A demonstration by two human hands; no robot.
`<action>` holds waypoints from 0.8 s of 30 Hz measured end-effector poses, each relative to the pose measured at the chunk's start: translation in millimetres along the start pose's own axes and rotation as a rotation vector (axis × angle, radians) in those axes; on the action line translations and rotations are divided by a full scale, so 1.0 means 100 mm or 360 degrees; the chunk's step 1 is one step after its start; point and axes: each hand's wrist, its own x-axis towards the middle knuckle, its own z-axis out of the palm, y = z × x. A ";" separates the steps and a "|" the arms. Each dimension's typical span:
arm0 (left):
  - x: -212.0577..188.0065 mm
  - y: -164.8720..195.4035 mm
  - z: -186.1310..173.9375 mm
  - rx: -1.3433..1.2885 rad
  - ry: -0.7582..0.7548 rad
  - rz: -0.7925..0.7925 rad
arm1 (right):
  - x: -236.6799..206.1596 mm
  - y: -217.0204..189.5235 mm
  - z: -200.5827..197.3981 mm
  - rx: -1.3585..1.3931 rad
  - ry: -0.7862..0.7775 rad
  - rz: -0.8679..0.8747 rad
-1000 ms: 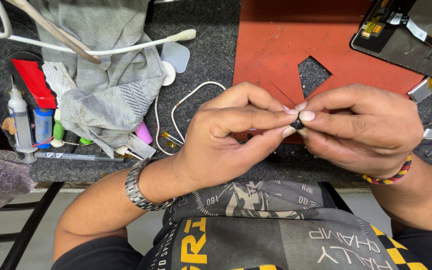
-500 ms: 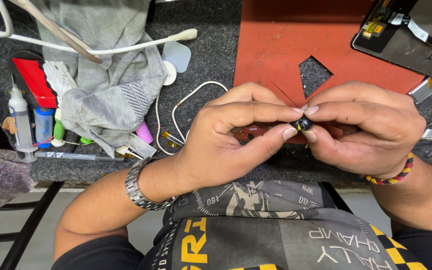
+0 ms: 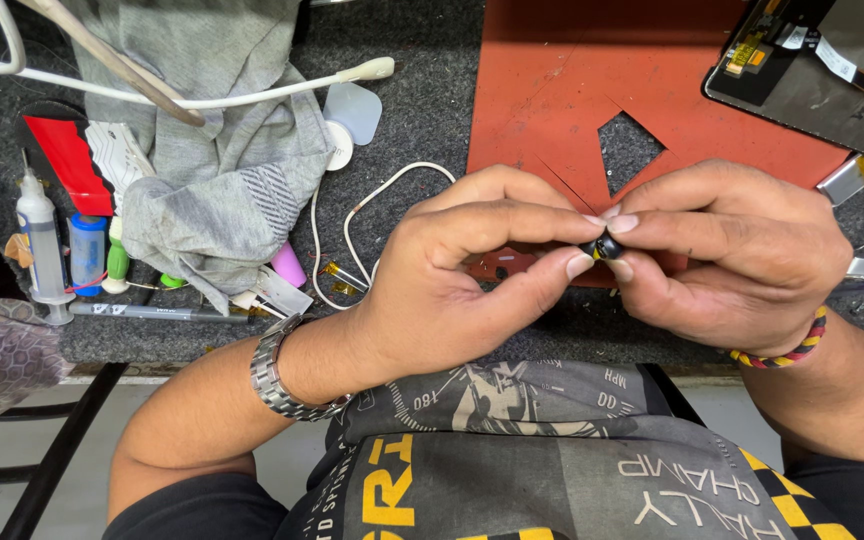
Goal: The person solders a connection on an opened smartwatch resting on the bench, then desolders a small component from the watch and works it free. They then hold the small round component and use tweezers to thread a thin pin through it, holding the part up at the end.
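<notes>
We look down on one dark grey desk (image 3: 422, 130). On it lies one red mat (image 3: 572, 90) with a hole cut through it, and left of that one crumpled grey cloth (image 3: 222, 170). At the top right corner sits one opened phone (image 3: 822, 70), its insides showing.

Now the hands, two of them, meeting over the mat's near edge. The left hand (image 3: 452, 290), steel watch (image 3: 277, 370) on the wrist, and the right hand (image 3: 742, 260), one striped band (image 3: 782, 352) on its wrist, come fingertip to fingertip. Each grip is clenched, thumb and forefinger, on the same thing: one tiny black part (image 3: 604, 246) with a speck of yellow, held up off the desk between the two hands. What it is exactly, we cannot tell; most of it is hidden.

We judge this the fiddly stage: the part is being turned or picked at, not yet set anywhere. The next move would call for a steady pinch from one hand so the other can let go.

Smaller things: one white cable (image 3: 372, 195) loops by the cloth, one syringe (image 3: 40, 240) stands at far left, one grey pen (image 3: 152, 312) lies at the desk edge.
</notes>
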 end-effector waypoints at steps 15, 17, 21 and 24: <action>0.00 -0.03 -0.01 0.0003 -0.0031 0.0058 | 0.07 -0.03 -0.03 -0.0392 -0.0046 -0.0378; 0.00 -0.03 -0.01 0.0015 -0.0031 0.0047 | 0.07 -0.03 -0.03 -0.0400 -0.0038 -0.0387; 0.00 -0.02 -0.02 0.0060 -0.0038 0.0067 | 0.08 -0.03 -0.04 -0.0415 -0.0053 -0.0405; 0.00 -0.01 -0.02 0.0068 -0.0039 0.0080 | 0.09 -0.04 -0.04 -0.0432 -0.0059 -0.0371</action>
